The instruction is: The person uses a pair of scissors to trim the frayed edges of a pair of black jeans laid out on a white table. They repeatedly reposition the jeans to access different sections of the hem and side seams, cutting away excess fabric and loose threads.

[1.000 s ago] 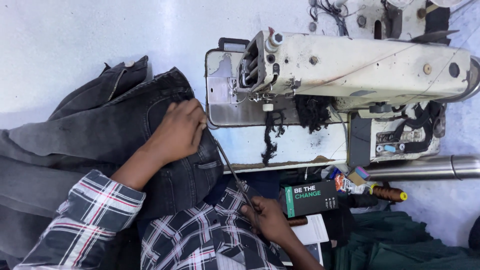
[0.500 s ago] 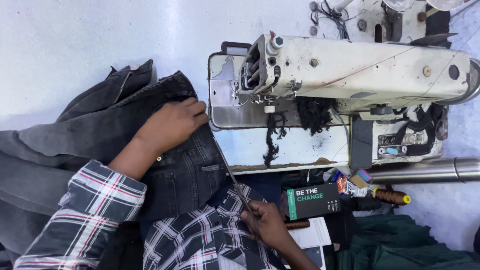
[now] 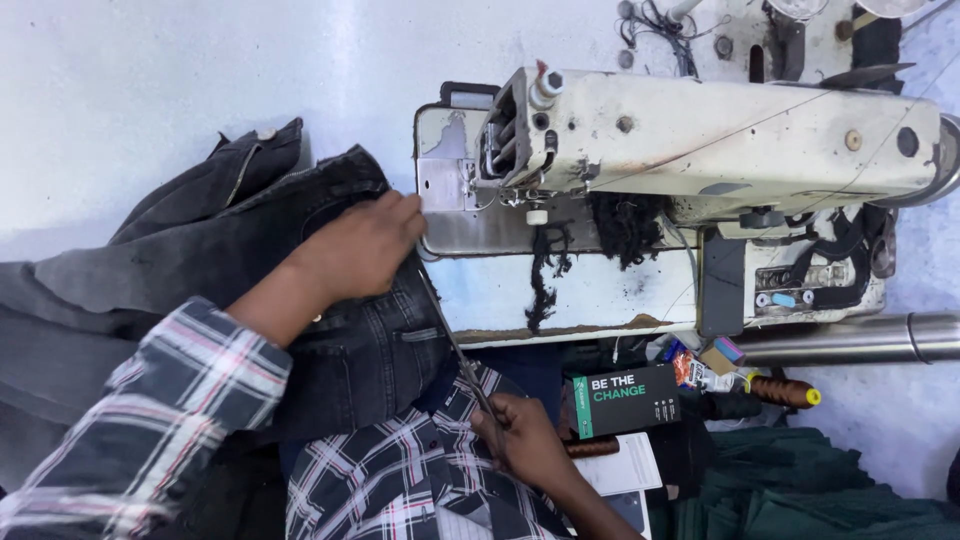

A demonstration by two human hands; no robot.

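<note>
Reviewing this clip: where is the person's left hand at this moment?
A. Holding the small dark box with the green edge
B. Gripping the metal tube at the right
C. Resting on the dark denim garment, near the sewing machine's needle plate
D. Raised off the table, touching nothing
C. The left hand lies flat on the dark denim garment, its fingertips at the edge of the sewing machine plate.

table (image 3: 180,80): pale, scuffed | metal bar (image 3: 850,338): lower right | light: even
</note>
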